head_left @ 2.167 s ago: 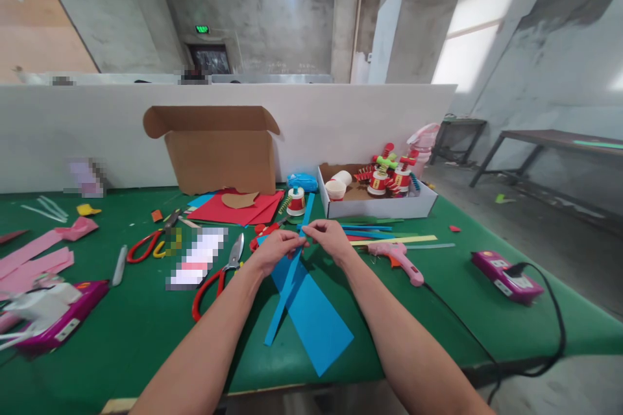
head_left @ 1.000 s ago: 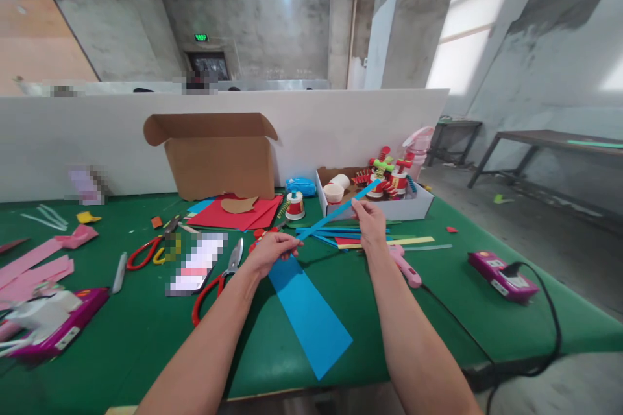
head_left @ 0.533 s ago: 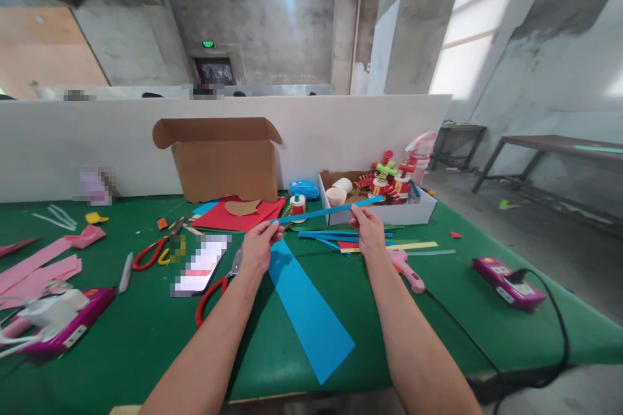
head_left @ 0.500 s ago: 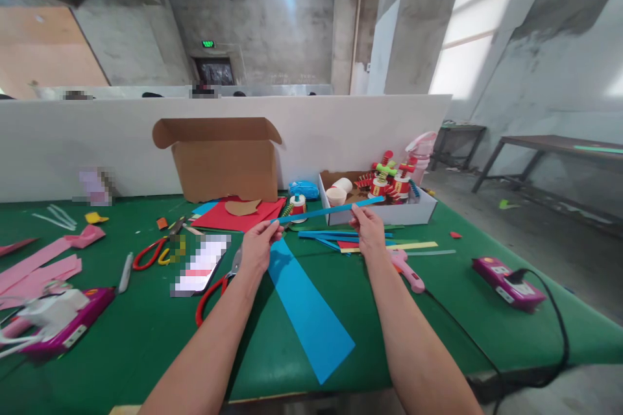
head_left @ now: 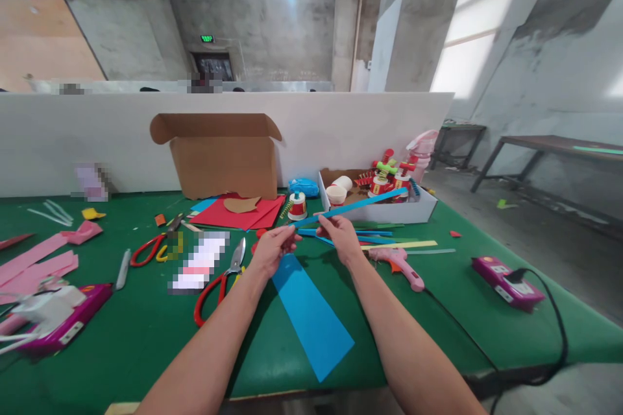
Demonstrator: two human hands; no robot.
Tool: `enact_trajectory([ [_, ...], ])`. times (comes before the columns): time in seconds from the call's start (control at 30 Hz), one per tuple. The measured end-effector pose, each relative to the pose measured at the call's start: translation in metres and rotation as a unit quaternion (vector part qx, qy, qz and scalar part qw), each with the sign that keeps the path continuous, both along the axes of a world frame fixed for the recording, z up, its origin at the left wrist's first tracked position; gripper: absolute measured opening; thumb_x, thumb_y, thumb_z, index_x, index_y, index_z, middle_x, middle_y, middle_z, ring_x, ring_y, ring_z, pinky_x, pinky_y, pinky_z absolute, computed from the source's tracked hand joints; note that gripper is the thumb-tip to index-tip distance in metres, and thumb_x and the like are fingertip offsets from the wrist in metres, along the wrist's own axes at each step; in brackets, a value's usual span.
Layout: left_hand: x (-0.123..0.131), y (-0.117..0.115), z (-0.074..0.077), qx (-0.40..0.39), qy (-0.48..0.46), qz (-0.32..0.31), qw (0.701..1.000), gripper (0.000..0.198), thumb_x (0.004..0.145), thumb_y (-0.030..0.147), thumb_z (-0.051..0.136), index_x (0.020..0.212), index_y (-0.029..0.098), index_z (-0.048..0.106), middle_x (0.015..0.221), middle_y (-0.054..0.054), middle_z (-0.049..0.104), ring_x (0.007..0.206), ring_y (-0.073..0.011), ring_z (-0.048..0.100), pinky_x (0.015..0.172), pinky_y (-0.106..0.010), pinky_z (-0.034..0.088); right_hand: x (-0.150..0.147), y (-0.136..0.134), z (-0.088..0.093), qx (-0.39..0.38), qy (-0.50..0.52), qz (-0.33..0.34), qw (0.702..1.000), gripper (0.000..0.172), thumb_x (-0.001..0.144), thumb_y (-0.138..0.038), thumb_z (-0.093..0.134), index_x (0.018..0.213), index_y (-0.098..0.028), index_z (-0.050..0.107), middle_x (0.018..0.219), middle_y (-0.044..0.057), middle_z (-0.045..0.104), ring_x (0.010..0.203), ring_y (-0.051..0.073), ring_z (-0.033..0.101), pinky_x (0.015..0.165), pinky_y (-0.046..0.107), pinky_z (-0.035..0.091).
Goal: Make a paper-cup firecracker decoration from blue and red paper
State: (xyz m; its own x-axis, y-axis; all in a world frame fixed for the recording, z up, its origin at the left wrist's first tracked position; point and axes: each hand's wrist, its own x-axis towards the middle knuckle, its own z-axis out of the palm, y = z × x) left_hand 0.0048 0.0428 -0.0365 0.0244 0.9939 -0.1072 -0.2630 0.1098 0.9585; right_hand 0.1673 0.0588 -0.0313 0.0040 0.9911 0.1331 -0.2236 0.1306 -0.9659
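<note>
The left hand (head_left: 273,246) and the right hand (head_left: 342,233) are close together over the counter (head_left: 146,337), both gripping one narrow blue paper strip (head_left: 365,204). The left fingers are pinched shut at the strip's left end, thumb against forefinger, the rest curled loosely beneath. The right fingers are nearly closed too — thumb and forefinger nip the strip just right of the left hand, and its longer free part runs out to the right, rising in view across the front of the white box (head_left: 416,211); whether it touches the box I cannot tell. Below the hands a long blue paper sheet (head_left: 314,318) lies flat on the counter, slanting from the left hand to the near edge, its far end partly hidden by that hand. Left of the sheet are red-handled scissors (head_left: 221,285), blades pointing away. Just beyond the right hand lie more blue strips (head_left: 374,234), and to its right sits a pink glue gun (head_left: 402,262), its nozzle near the wrist. On the far side, a red-and-white paper cup (head_left: 297,206) stands upright between the white box and red paper sheets (head_left: 228,214).
</note>
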Motion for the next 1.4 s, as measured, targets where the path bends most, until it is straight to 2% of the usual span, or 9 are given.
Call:
enact_trajectory([
  [0.27, 0.012, -0.005, -0.008, 0.008, 0.114, -0.078, 0.99, 0.047, 0.052, 0.055, 0.073, 0.07, 0.013, 0.066, 0.058, -0.002, 0.064, 0.041, -0.0057, 0.039, 0.041, -0.021, 0.03, 0.002, -0.001, 0.0, -0.008, -0.047, 0.042, 0.998, 0.032, 0.064, -0.046, 0.07, 0.078, -0.018, 0.07, 0.056, -0.003, 0.06, 0.049, 0.009, 0.052, 0.053, 0.022, 0.046],
  [0.43, 0.006, -0.008, 0.012, 0.041, 0.256, -0.131, 0.957, 0.046, 0.07, 0.058, 0.058, 0.081, 0.015, 0.069, 0.065, -0.006, 0.066, 0.043, -0.0105, 0.046, 0.043, -0.024, 0.032, -0.001, -0.003, -0.004, 0.003, -0.089, 0.062, 0.994, 0.02, 0.064, -0.027, 0.071, 0.082, -0.018, 0.07, 0.056, -0.005, 0.06, 0.053, 0.009, 0.055, 0.056, 0.022, 0.048],
  [0.5, -0.013, -0.018, 0.024, 0.096, 0.418, -0.124, 0.895, 0.039, 0.08, 0.049, 0.048, 0.092, 0.019, 0.069, 0.074, -0.006, 0.069, 0.054, -0.0157, 0.057, 0.05, -0.025, 0.038, 0.0, -0.001, -0.005, 0.004, -0.086, 0.052, 0.995, 0.019, 0.065, -0.023, 0.069, 0.083, -0.018, 0.069, 0.057, -0.005, 0.061, 0.054, 0.01, 0.057, 0.058, 0.023, 0.049],
  [0.57, -0.039, -0.034, 0.032, 0.147, 0.594, -0.063, 0.788, 0.032, 0.084, 0.039, 0.044, 0.098, 0.022, 0.067, 0.089, -0.008, 0.071, 0.078, -0.0216, 0.064, 0.064, -0.027, 0.042, 0.002, 0.0, -0.005, -0.004, -0.076, 0.051, 0.996, 0.02, 0.065, -0.021, 0.069, 0.085, -0.019, 0.068, 0.06, -0.004, 0.062, 0.055, 0.011, 0.059, 0.058, 0.024, 0.051],
  [0.67, -0.076, -0.067, 0.033, 0.03, 0.771, -0.002, 0.637, 0.033, 0.089, 0.035, 0.035, 0.093, 0.018, 0.063, 0.092, -0.014, 0.069, 0.082, -0.0276, 0.065, 0.063, -0.031, 0.042, 0.002, 0.0, -0.005, -0.027, -0.062, 0.069, 0.995, 0.023, 0.065, -0.019, 0.07, 0.088, -0.019, 0.065, 0.061, -0.004, 0.063, 0.055, 0.012, 0.062, 0.052, 0.025, 0.053],
  [0.73, -0.089, -0.089, 0.026, -0.028, 0.801, -0.032, 0.597, 0.032, 0.089, 0.036, 0.035, 0.095, 0.016, 0.059, 0.09, -0.016, 0.068, 0.081, -0.0295, 0.065, 0.061, -0.032, 0.042, 0.001, -0.001, -0.005, -0.041, -0.054, 0.088, 0.994, 0.027, 0.064, -0.017, 0.07, 0.09, -0.019, 0.064, 0.061, -0.004, 0.064, 0.056, 0.013, 0.064, 0.05, 0.025, 0.054],
  [0.83, -0.091, -0.108, 0.014, -0.043, 0.793, -0.076, 0.602, 0.027, 0.087, 0.033, 0.038, 0.104, 0.017, 0.052, 0.089, -0.015, 0.068, 0.083, -0.0292, 0.066, 0.061, -0.031, 0.042, -0.001, -0.003, -0.007, -0.042, -0.05, 0.11, 0.992, 0.033, 0.061, -0.012, 0.071, 0.093, -0.019, 0.063, 0.062, -0.005, 0.065, 0.057, 0.013, 0.065, 0.053, 0.025, 0.055],
  [1.1, -0.09, -0.1, 0.009, -0.076, 0.753, -0.023, 0.653, 0.034, 0.075, 0.022, 0.043, 0.109, 0.021, 0.046, 0.089, -0.012, 0.069, 0.079, -0.0288, 0.067, 0.054, -0.028, 0.037, 0.002, -0.002, -0.005, -0.006, -0.067, 0.122, 0.99, 0.04, 0.058, -0.01, 0.071, 0.096, -0.019, 0.064, 0.07, -0.004, 0.068, 0.062, 0.012, 0.065, 0.064, 0.026, 0.055],
  [1.4, -0.088, -0.104, 0.005, 0.052, 0.507, 0.098, 0.855, 0.04, 0.069, 0.034, 0.055, 0.107, 0.023, 0.048, 0.073, 0.001, 0.065, 0.061, -0.0166, 0.059, 0.054, -0.024, 0.04, 0.011, 0.002, 0.001, 0.019, -0.063, 0.08, 0.995, 0.036, 0.057, -0.015, 0.072, 0.093, -0.02, 0.067, 0.07, -0.003, 0.069, 0.063, 0.013, 0.064, 0.066, 0.027, 0.054],
])
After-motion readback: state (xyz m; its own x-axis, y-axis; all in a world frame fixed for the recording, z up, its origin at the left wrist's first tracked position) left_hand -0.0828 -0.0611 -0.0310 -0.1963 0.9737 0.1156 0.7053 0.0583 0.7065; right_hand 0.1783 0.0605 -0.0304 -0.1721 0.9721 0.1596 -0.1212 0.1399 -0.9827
